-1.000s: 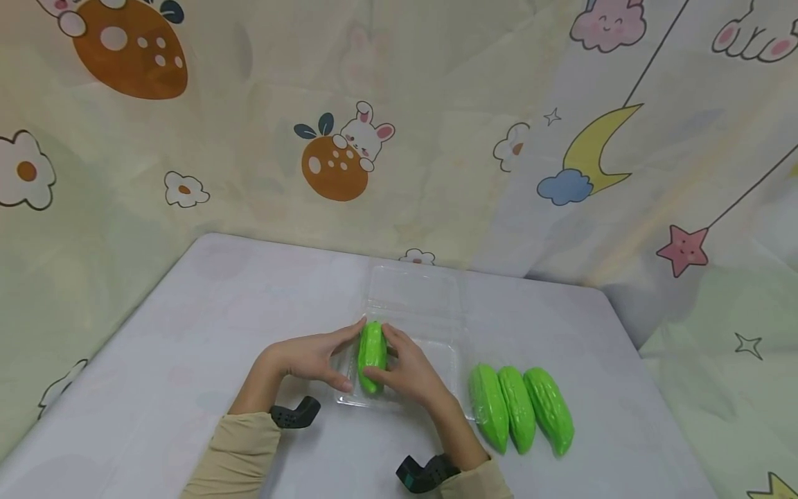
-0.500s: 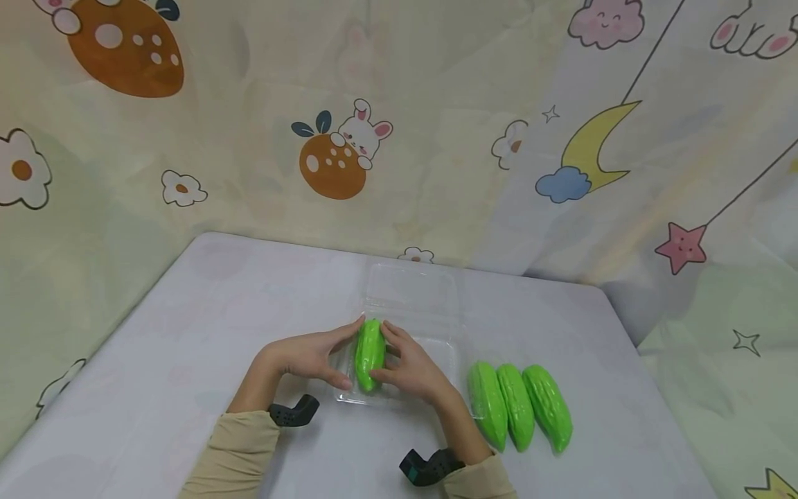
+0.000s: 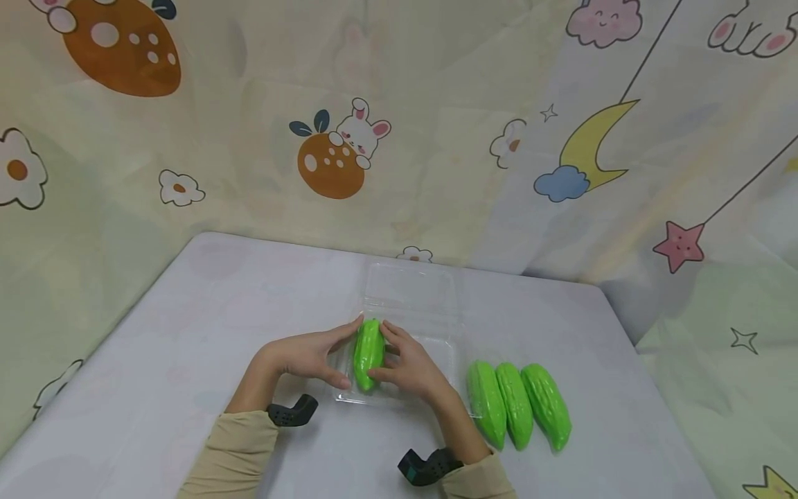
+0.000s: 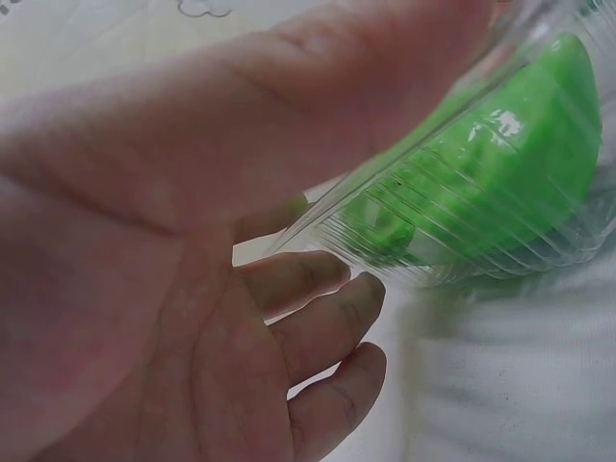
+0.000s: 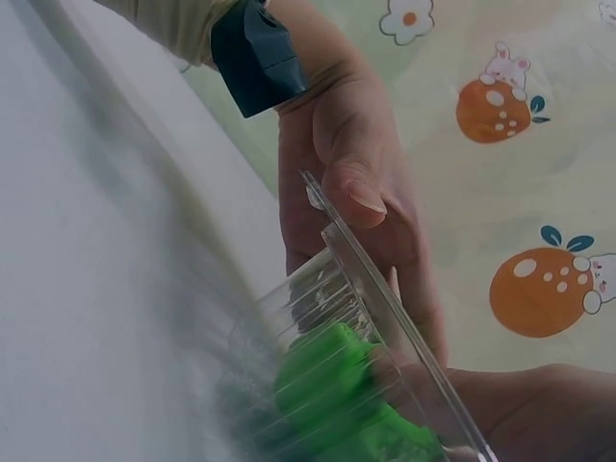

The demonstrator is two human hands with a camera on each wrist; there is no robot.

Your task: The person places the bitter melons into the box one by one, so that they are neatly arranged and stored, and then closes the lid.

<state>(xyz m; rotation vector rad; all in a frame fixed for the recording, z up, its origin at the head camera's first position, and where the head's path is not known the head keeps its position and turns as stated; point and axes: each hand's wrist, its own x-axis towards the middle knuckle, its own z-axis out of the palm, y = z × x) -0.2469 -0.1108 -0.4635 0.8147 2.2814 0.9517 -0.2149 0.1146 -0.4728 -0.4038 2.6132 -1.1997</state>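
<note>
A bright green toy bitter melon (image 3: 369, 353) lies lengthwise at the left side of an open clear plastic box (image 3: 436, 357). My right hand (image 3: 411, 367) holds it from the right, thumb at its near part and fingers at its far part. My left hand (image 3: 308, 357) rests at the box's left wall, with thumb and fingers spread apart. In the left wrist view, the left hand's loose fingers (image 4: 327, 332) lie outside the ribbed wall, with the melon visible through the plastic. The right wrist view shows the left thumb (image 5: 358, 197) over the rim.
Three more green melons, the nearest one (image 3: 488, 405) close to the box's right side, lie on the white table (image 3: 156, 374). The box's clear lid (image 3: 411, 285) is folded back behind it. A cartoon-printed cloth (image 3: 436, 138) hangs behind the table.
My right hand and the melon have shifted very slightly left, and the right thumb has moved a little along the melon. The left hand stays at the box's left wall.
</note>
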